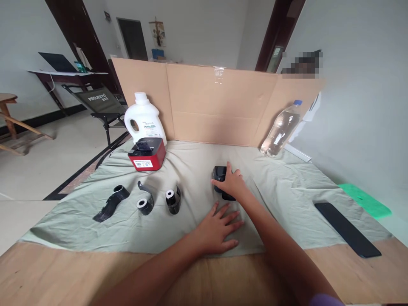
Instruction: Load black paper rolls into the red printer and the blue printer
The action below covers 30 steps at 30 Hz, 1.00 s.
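Observation:
My right hand (232,183) is on a black boxy object (218,173) on the cloth, thumb at its left side and fingers over its top and right. The hand hides much of the object, so its exact kind is unclear. Closer to me, my left hand (219,229) lies flat on the cloth with fingers spread, holding nothing. To the left are rolls of black strip: one roll (174,203) stands upright, a second roll (145,205) has a loose curled end, and a third roll (119,193) trails a crumpled tail.
A red and black device (149,156) stands before a white jug (143,117). A clear bottle (280,131) leans at the back right by a cardboard screen (219,106). A flat dark slab (347,229) and a green piece (365,200) lie right. Grey-green cloth (197,170) covers the table.

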### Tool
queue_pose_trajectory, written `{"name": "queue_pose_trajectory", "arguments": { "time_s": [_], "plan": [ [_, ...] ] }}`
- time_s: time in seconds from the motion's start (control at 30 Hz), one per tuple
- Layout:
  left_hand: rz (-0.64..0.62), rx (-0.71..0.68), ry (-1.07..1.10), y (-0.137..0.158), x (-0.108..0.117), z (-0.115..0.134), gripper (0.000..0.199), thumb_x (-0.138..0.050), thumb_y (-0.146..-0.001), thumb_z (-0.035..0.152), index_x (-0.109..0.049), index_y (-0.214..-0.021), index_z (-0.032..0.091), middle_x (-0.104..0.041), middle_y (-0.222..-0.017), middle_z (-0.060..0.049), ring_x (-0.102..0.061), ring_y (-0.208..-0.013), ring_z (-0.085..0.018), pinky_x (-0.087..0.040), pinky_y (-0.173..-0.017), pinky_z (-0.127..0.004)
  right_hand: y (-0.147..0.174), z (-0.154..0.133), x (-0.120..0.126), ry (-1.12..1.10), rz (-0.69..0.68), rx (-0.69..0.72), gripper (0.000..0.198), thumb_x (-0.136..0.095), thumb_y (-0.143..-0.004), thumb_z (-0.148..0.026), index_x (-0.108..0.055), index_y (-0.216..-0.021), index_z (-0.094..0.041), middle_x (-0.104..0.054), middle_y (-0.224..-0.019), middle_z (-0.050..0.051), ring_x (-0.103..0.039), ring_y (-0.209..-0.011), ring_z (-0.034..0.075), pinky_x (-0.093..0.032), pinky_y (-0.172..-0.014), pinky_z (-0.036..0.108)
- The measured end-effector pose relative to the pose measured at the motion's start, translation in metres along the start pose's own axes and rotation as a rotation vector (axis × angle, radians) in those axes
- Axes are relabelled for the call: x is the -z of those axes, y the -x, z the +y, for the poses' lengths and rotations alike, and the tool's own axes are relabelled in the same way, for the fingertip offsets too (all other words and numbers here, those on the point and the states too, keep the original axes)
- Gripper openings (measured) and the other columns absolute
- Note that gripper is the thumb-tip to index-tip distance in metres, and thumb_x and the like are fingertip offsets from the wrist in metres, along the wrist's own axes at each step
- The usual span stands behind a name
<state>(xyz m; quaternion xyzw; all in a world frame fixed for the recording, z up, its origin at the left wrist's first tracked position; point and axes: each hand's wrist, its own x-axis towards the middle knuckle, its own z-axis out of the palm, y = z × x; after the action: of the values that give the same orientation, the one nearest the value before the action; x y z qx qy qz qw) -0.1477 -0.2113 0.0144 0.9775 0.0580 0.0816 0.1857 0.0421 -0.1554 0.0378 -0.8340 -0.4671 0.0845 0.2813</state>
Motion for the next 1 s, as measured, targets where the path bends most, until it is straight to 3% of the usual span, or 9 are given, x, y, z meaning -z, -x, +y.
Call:
{"name": "queue_pose_trajectory", "arguments": {
  "time_s": [0.1, 0.2, 0.27, 0.33, 0.43, 0.57, 0.8, 1.0],
  "plan": [
    [0.088, 0.007, 0.087, 0.001, 0.007, 0.001, 0.056, -0.052, -0.094, 0.053, -0.051, -0.146, 0.032, -0.054, -0.150, -0.004, -0.043, -0.143, -0.031, -0.024, -0.121, -0.055, -0.017, 0.021, 0.009, -0.130, 0.063, 0.100, 0.109, -0.067, -0.067, -0.079, -0.035, -0.152, -0.020, -0.049, -0.133, 0.024, -0.045, -0.128, 0.046, -0.038, -0.102, 0.060],
    [0.334, 0.182, 0.240, -0.002, 0.018, -0.008, 0.035, -0.051, -0.095, 0.039, -0.068, -0.123, 0.028, -0.075, -0.114, -0.004, -0.067, -0.106, -0.022, -0.049, -0.099, -0.038, -0.032, 0.045, 0.007, -0.341, 0.102, 0.117, 0.084, -0.048, -0.083, -0.075, -0.044, -0.145, -0.019, -0.058, -0.126, 0.018, -0.055, -0.121, 0.035, -0.042, -0.103, 0.051],
    [0.563, 0.377, 0.372, -0.010, 0.026, -0.021, 0.028, -0.048, -0.096, 0.034, -0.071, -0.108, 0.025, -0.076, -0.097, -0.003, -0.068, -0.086, -0.018, -0.054, -0.078, -0.029, -0.036, 0.058, 0.000, -0.476, 0.121, 0.085, 0.075, -0.038, -0.089, -0.070, -0.050, -0.139, -0.016, -0.064, -0.116, 0.016, -0.062, -0.108, 0.030, -0.047, -0.098, 0.047],
    [0.748, 0.541, 0.499, -0.023, 0.032, -0.039, 0.020, -0.053, -0.092, 0.030, -0.070, -0.099, 0.023, -0.074, -0.091, -0.002, -0.065, -0.074, -0.014, -0.051, -0.067, -0.025, -0.035, 0.066, -0.007, -0.563, 0.141, 0.062, 0.069, -0.036, -0.090, -0.065, -0.053, -0.135, -0.015, -0.067, -0.110, 0.014, -0.065, -0.097, 0.027, -0.050, -0.093, 0.044],
    [0.912, 0.755, 0.762, -0.052, 0.037, -0.070, 0.012, -0.065, -0.081, 0.020, -0.065, -0.093, 0.018, -0.071, -0.091, -0.002, -0.058, -0.059, -0.009, -0.047, -0.057, -0.022, -0.031, 0.068, -0.011, -0.581, 0.131, 0.076, 0.064, -0.035, -0.092, -0.059, -0.053, -0.136, -0.015, -0.068, -0.111, 0.014, -0.065, -0.096, 0.026, -0.049, -0.094, 0.044],
    [0.918, 0.938, 1.126, -0.089, 0.036, -0.100, 0.020, -0.069, -0.077, 0.014, -0.060, -0.095, 0.014, -0.066, -0.086, -0.002, -0.052, -0.048, -0.005, -0.030, -0.040, -0.018, -0.028, 0.063, -0.007, -0.539, 0.090, 0.101, 0.060, -0.034, -0.094, -0.052, -0.052, -0.137, -0.014, -0.069, -0.114, 0.015, -0.065, -0.101, 0.027, -0.046, -0.098, 0.045],
    [0.884, 0.929, 1.202, -0.101, 0.035, -0.115, 0.021, -0.072, -0.076, 0.011, -0.060, -0.092, 0.013, -0.063, -0.075, 0.001, -0.048, -0.044, -0.002, -0.023, -0.037, -0.017, -0.024, 0.061, -0.007, -0.453, 0.081, 0.204, 0.056, -0.030, -0.098, -0.046, -0.051, -0.137, -0.013, -0.064, -0.128, 0.018, -0.060, -0.119, 0.030, -0.042, -0.105, 0.045],
    [0.844, 0.943, 1.208, -0.098, 0.034, -0.117, 0.019, -0.071, -0.076, 0.009, -0.062, -0.092, 0.013, -0.063, -0.073, 0.001, -0.052, -0.045, -0.003, -0.025, -0.037, -0.018, -0.027, 0.064, -0.012, -0.461, 0.121, 0.199, 0.056, -0.031, -0.097, -0.045, -0.051, -0.138, -0.013, -0.070, -0.114, 0.018, -0.065, -0.103, 0.031, -0.048, -0.094, 0.046]
  ]
}}
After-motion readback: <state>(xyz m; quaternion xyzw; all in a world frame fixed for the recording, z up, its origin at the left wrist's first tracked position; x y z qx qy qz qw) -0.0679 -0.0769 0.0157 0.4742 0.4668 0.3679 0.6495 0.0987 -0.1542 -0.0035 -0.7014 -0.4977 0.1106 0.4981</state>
